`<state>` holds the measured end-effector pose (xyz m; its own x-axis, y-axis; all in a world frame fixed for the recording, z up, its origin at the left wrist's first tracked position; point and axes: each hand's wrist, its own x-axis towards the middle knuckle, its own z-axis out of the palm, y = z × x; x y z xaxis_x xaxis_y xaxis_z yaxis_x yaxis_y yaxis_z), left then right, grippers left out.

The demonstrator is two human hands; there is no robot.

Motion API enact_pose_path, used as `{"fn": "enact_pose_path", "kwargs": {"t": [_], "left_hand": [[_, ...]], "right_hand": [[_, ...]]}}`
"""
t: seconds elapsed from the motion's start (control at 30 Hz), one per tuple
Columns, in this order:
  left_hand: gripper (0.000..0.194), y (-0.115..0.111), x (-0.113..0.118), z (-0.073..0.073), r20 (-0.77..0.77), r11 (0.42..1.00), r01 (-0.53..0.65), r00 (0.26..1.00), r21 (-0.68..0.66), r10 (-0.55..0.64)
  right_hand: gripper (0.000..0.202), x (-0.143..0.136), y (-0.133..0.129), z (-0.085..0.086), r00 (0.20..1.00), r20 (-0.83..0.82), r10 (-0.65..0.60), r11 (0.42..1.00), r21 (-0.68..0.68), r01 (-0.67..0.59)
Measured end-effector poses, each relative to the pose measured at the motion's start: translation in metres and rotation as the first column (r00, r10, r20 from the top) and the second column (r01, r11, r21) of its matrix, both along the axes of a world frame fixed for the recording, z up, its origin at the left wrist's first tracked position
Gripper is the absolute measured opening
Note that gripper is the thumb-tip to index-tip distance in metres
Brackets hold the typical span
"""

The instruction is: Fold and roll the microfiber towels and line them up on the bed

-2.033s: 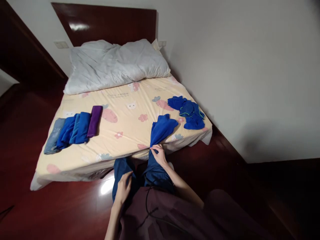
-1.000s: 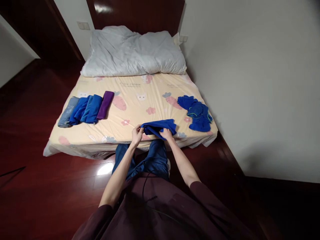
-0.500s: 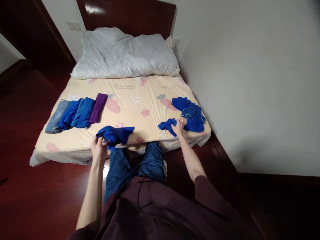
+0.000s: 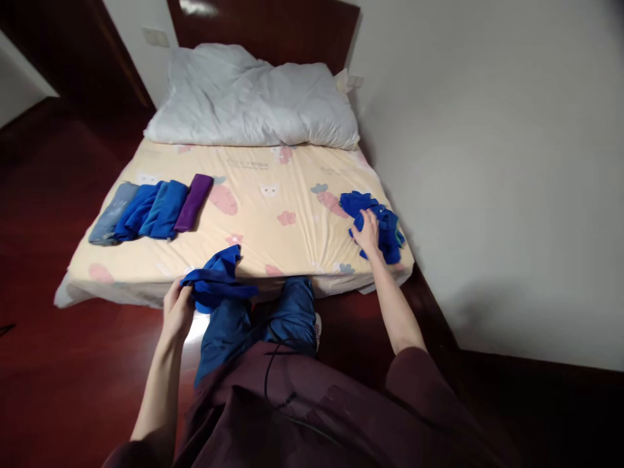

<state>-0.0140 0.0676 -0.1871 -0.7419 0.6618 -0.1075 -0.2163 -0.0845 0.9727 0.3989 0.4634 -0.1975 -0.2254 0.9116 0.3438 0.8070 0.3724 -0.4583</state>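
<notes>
My left hand (image 4: 177,307) is closed on one end of a blue cloth (image 4: 217,276), pinched between thumb and fingers. The rest of the cloth hangs loosely over the bed's front edge, just above my left knee. On the right side of the bed lies a crumpled pile of blue cloths (image 4: 389,242), one with a green edge. My right hand (image 4: 369,233) rests on the near left part of this pile, its fingers spread apart and touching the fabric.
Folded cloths lie in a row at the bed's left: a grey-blue one (image 4: 113,214), blue ones (image 4: 166,211) and a purple one (image 4: 194,203). A pale quilt (image 4: 253,104) is bunched by the headboard (image 4: 273,29). A wall (image 4: 487,162) borders the bed's right side.
My right hand has carried a small blue cloth rightward onto the pile and loosened its fingers. My left hand has drawn its cloth slightly back toward me and to the left.
</notes>
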Motion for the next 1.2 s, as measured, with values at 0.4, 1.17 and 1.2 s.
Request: {"fn": "enact_pose_path", "kwargs": {"t": [0.4,1.17,1.2], "left_hand": [[0.026,0.007,0.038,0.001,0.154,0.994,-0.088,0.985,0.059,0.078],[0.026,-0.035,0.044,-0.004,-0.315,0.978,0.11,0.935,-0.18,-0.163],[0.025,-0.038,0.04,-0.006,-0.327,0.979,0.105,0.932,-0.174,-0.158]], "right_hand": [[0.066,-0.209,-0.289,-0.054,0.594,-0.424,0.684,0.524,-0.281,-0.804],[0.018,-0.223,-0.295,-0.111,0.772,-0.2,0.603,0.666,-0.406,-0.626],[0.017,-0.22,-0.292,-0.11,0.789,-0.209,0.578,0.693,-0.385,-0.61]]}}
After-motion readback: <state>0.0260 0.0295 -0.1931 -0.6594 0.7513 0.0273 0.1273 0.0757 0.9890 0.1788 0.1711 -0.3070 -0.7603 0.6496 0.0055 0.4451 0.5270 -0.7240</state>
